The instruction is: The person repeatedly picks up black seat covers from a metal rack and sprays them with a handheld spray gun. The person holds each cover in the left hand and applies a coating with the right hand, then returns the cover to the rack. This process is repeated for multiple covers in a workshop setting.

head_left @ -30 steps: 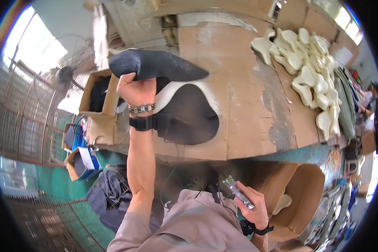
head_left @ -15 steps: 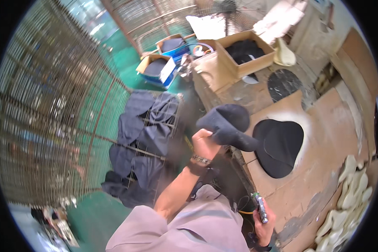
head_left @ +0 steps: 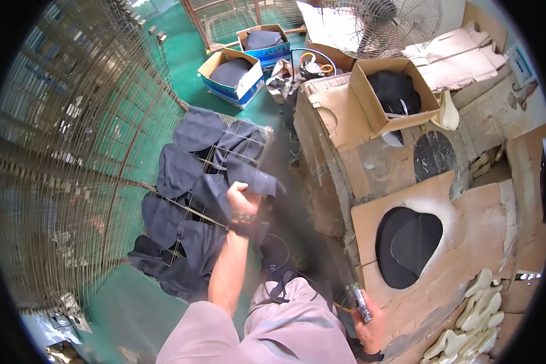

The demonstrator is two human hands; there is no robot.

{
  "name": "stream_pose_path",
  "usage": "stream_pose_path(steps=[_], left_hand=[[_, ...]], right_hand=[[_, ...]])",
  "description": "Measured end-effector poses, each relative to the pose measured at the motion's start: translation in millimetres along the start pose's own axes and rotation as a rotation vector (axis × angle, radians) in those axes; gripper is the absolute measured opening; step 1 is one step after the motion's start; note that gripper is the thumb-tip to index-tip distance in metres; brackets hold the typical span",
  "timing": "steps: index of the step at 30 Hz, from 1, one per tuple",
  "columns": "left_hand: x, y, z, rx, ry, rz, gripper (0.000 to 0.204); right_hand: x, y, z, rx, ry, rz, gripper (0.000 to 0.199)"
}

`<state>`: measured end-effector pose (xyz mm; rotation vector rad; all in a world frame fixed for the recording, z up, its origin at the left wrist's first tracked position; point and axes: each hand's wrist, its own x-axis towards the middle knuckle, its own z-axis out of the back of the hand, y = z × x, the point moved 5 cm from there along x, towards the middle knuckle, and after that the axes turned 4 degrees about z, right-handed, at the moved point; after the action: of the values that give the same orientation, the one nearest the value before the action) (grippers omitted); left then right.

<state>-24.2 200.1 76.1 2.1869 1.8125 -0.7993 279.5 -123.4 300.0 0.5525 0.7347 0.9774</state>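
My left hand is closed on the edge of a dark grey padded fabric piece, holding it over the near right side of a wire rack. Similar dark pieces lie across the rack in overlapping rows. Low at the right, my right hand grips a small metal spray gun with a hose behind it. A stack of rounded black pieces rests on the cardboard-covered bench, with pale overspray on the board around it.
An open carton of black pieces stands on the far bench, with a fan behind it. Two blue-and-white boxes sit on the green floor. Wire racks line the left. Cream-coloured moulded forms lie at the lower right.
My left hand has carried the dark fabric piece left, from beside the bench stack to over the wire rack. The right hand still holds the spray gun low. The view has shifted.
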Motion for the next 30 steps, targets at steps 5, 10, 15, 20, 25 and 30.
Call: stream_pose_path(steps=[5,10,15,20,25,30], left_hand=[[90.4,-48.6,-33.9,0.056,0.008,-0.054,0.034],[157.0,-85.2,-27.8,0.043,0.007,-0.084,0.04],[228.0,-120.0,64.5,0.076,-0.185,-0.085,0.033],[299.5,-170.2,261.9,0.28,-0.412,-0.035,0.014],[291.6,-173.6,286.0,0.646,-0.76,-0.314,0.075],[296.6,-191.0,308.5,0.913,-0.735,-0.293,0.035]], right_hand=[[51.2,42.5,-40.6,-0.055,0.11,-0.141,0.045],[96.1,58.7,-90.3,-0.024,0.178,-0.293,0.047],[128.9,60.6,-135.3,-0.054,0.255,-0.431,0.05],[161.2,69.3,-166.9,-0.115,0.346,-0.485,0.051],[170.9,74.8,-182.3,-0.147,0.338,-0.515,0.05],[175.3,77.9,-182.6,-0.144,0.311,-0.466,0.05]])
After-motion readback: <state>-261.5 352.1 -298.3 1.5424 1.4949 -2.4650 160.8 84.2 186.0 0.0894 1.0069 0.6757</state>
